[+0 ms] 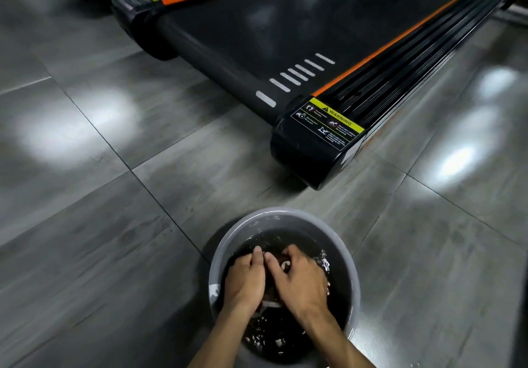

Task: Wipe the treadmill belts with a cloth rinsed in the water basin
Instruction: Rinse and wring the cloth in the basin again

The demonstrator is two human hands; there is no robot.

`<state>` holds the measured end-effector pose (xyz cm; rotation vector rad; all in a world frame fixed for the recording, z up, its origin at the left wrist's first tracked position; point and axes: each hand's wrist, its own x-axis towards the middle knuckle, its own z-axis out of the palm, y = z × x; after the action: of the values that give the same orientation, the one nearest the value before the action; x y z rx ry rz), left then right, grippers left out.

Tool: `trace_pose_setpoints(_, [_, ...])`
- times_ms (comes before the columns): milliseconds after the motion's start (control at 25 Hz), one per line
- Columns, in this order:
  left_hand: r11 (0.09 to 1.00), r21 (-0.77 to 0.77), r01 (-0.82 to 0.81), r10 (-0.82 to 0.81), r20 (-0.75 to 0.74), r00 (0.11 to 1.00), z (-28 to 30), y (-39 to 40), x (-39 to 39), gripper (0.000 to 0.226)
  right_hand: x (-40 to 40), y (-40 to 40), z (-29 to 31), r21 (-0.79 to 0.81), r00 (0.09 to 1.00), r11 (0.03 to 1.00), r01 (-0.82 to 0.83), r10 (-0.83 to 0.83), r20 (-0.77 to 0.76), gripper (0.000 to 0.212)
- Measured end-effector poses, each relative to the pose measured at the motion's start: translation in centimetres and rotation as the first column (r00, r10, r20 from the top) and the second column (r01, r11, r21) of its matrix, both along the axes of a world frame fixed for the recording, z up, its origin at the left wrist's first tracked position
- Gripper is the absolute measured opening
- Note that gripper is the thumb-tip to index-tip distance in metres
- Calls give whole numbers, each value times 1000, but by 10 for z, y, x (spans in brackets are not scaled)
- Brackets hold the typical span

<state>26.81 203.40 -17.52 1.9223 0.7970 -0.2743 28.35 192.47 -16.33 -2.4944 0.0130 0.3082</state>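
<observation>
Grey plastic, one water basin (228,242) sits at the lower centre of the frame, and in it two hands, left hand (245,280) and right hand (300,280), clench one dark cloth (275,256) between them. One treadmill belt (285,33) runs lengthwise from centre toward the upper right.

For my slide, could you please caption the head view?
Both hands, left hand and right hand, rinse cloth in basin by treadmill.
</observation>
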Motion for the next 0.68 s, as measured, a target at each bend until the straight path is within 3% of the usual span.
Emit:
trace_pose_setpoints(120, [920, 191, 343, -337, -66, 939, -3, 6, -3, 42, 5, -11, 1, -116, 1000, 993, -8, 6, -15, 26])
trace_pose_setpoints(160, [869, 197, 455, -440, -115, 890, -4, 6, -5, 58, 5, -15, -2, -142, 992, 982, -124, 123, -17, 35])
trace_pose_setpoints(240, [750, 223, 623, -574, -250, 780, -11, 6, -13, 84, 3, -18, -7, -277, 894, 850, -448, 432, -120, 59])
trace_pose_setpoints(320, [719, 278, 637, -586, -250, 771, -18, 10, -14, 74, 3, -21, -11, -398, 815, 712, -578, 530, -235, 66])
trace_pose_setpoints(360, [750, 268, 605, -568, -209, 796, -23, 10, -14, 59, 5, -24, -14, -416, 826, 714, -564, 489, -281, 63])
trace_pose_setpoints(400, [835, 178, 521, -498, -158, 853, -25, 10, -12, 46, 6, -25, -18, -389, 858, 768, -508, 413, -306, 61])
trace_pose_setpoints(440, [937, -2, 350, -348, -112, 931, -26, 8, -11, 39, 7, -24, -19, -293, 893, 868, -400, 297, -339, 62])
trace_pose_setpoints(480, [965, -243, 98, -131, -126, 983, -22, 3, -9, 34, 7, -21, -15, -113, 910, 971, -209, 151, -385, 62])
trace_pose_setpoints(520, [885, -445, -135, 55, -189, 981, -19, -3, -6, 27, 6, -16, -10, 114, 896, 993, 42, 13, -443, 59])
trace_pose_setpoints(600, [669, -631, -392, 191, -364, 912, -2, -12, 2, 46, 3, -3, 5, 425, 850, 828, 367, -113, -514, 51])
trace_pose_setpoints(680, [525, -721, -451, 200, -411, 889, 14, -15, 5, 64, -8, 6, 26, 509, 879, 771, 383, -135, -457, 45])
